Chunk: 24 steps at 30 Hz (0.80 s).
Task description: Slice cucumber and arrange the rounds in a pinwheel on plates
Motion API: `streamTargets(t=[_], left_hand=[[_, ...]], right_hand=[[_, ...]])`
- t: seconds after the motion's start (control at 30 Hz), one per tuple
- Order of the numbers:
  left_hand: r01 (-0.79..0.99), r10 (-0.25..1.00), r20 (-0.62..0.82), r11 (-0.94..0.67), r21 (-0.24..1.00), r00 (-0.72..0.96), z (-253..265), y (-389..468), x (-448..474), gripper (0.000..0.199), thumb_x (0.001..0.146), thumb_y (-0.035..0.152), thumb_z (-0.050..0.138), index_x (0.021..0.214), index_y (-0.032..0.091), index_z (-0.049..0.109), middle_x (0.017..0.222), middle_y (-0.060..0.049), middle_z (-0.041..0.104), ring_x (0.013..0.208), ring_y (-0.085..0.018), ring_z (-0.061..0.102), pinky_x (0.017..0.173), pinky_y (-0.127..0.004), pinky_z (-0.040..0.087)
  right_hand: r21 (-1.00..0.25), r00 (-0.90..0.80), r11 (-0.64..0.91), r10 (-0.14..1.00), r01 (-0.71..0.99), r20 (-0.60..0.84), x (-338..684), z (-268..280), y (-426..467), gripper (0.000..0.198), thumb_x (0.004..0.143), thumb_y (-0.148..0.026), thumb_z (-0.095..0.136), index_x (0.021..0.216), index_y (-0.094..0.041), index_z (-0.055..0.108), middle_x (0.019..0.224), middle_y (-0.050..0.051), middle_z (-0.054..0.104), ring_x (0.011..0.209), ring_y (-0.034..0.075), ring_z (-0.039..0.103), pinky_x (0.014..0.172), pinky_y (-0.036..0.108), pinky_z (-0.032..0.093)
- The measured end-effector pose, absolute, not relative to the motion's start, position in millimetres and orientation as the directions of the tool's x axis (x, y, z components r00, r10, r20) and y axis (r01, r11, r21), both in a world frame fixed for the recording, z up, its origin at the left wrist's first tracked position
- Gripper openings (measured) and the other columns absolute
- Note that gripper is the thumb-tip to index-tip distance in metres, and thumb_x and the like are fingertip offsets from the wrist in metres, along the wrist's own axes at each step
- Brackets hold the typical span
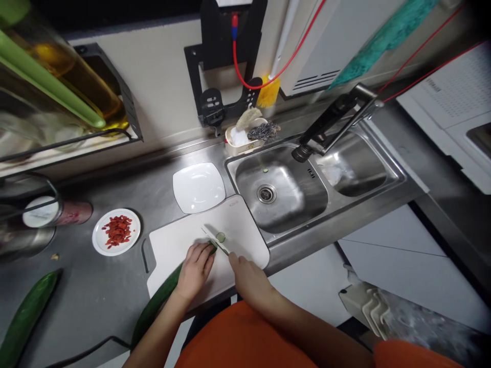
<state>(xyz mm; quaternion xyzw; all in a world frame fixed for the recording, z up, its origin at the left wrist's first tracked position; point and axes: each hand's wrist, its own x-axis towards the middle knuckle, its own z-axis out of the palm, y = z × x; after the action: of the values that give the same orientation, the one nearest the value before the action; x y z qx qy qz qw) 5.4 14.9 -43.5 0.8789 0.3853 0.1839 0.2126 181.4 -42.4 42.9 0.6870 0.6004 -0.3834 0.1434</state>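
My left hand is closed over the near end of a long green cucumber that lies across the white cutting board and runs back under my forearm. In my right hand is a knife, its blade at the cucumber's cut end beside my left fingertips. One thin cucumber slice lies on the board just past the blade. The knife's handle is mostly hidden in my fist.
A white square plate touches the board's far side. Goji-like red pieces fill a small white plate. Another cucumber lies at left. Right of the board is a steel sink under a black faucet.
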Motion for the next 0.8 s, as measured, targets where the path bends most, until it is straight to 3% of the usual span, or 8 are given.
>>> streamTargets(t=[0.3, 0.8], left_hand=[[0.603, 0.75, 0.177, -0.628, 0.493, 0.637, -39.8, 15.9, 6.9, 0.02, 0.087, 0.02, 0.053, 0.106, 0.017, 0.058, 0.101, -0.009, 0.063, 0.101, -0.023, 0.055, 0.093, -0.041, 0.047], [0.598, 0.746, 0.176, -0.631, 0.494, 0.642, -38.8, 16.6, 7.7, 0.021, 0.087, 0.019, 0.053, 0.107, 0.018, 0.058, 0.102, -0.008, 0.063, 0.101, -0.023, 0.055, 0.092, -0.041, 0.048]], right_hand=[[-0.229, -0.024, -0.246, 0.629, 0.942, -0.777, 181.7, 71.2, -43.9, 0.037, 0.084, -0.001, 0.03, 0.114, -0.017, 0.047, 0.091, 0.01, 0.063, 0.084, 0.022, 0.065, 0.065, 0.026, 0.046], [-0.25, -0.032, -0.253, 0.641, 0.934, -0.767, 179.2, 64.5, -40.8, 0.035, 0.085, 0.0, 0.033, 0.111, -0.017, 0.048, 0.088, 0.01, 0.064, 0.086, 0.022, 0.065, 0.069, 0.027, 0.048]])
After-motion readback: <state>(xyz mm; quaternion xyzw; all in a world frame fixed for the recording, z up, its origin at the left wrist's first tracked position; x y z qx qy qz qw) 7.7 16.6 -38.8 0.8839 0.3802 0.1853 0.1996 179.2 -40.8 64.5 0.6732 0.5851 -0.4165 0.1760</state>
